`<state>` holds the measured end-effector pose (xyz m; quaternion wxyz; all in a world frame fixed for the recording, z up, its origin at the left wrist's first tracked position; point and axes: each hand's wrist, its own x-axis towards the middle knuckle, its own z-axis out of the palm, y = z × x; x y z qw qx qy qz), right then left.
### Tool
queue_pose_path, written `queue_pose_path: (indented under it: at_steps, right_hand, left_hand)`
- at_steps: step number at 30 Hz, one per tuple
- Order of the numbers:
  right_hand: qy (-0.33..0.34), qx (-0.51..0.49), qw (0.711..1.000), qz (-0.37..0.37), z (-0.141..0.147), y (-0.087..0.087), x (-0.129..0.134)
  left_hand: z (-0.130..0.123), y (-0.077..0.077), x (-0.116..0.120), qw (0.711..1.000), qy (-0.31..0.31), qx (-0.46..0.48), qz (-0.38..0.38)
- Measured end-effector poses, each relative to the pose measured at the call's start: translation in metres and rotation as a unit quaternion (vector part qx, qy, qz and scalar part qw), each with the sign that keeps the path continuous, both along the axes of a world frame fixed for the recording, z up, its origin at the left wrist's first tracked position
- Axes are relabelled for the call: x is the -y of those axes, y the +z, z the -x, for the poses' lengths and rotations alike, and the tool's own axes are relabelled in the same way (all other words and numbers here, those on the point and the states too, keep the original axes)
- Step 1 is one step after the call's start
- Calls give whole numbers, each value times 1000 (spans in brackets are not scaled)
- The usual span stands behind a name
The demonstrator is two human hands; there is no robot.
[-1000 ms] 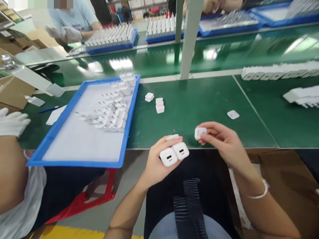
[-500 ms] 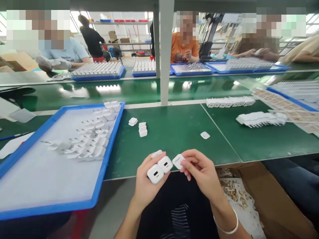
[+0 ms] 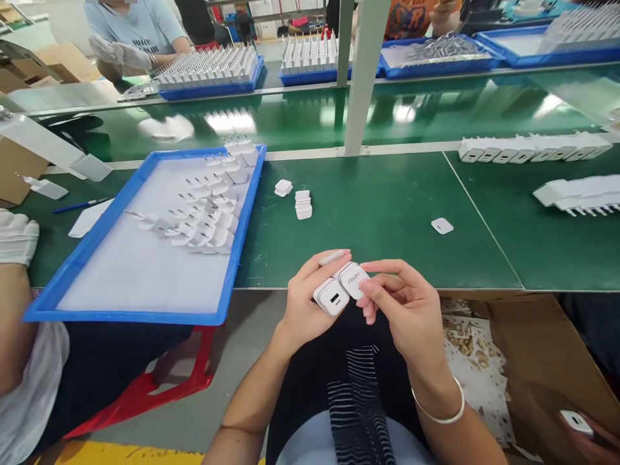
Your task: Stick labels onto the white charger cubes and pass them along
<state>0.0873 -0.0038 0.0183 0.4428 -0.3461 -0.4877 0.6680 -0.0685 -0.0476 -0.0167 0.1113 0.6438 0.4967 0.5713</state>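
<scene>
My left hand [image 3: 303, 300] is wrapped round two white USB wall chargers held side by side. One charger [image 3: 331, 297] shows its port face; the other's face is covered by a white square cap [image 3: 352, 278] with printed lettering. Thumb and fingers of my right hand [image 3: 409, 307] pinch that cap at its edge, against the charger's end. A further white cap [image 3: 333, 257] sits by the left index finger. On the green bench ahead lie a small stack of caps [image 3: 303, 205], a smaller pile [image 3: 283, 187] and a single cap [image 3: 442, 225].
A blue-rimmed tray [image 3: 227, 271] with several plug chargers [image 3: 208, 219] stands left. Rows of chargers [image 3: 527, 148] lie right. A post [image 3: 361, 84] rises at the bench's back. A cardboard box [image 3: 537, 361] is below right. A co-worker's gloved hand [image 3: 17, 237] is far left.
The lettered cap has moved left from beside the chargers onto one charger's port face, with my right hand still pinching it. The view has tilted down and shifted left.
</scene>
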Motion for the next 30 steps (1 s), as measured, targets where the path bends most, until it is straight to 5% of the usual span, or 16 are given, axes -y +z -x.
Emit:
queue_pose_path:
  at_steps: [30]
  right_hand:
    - [9, 69, 998, -10, 1, -2, 0]
  left_hand:
    - [5, 3, 9, 998, 11, -56, -2]
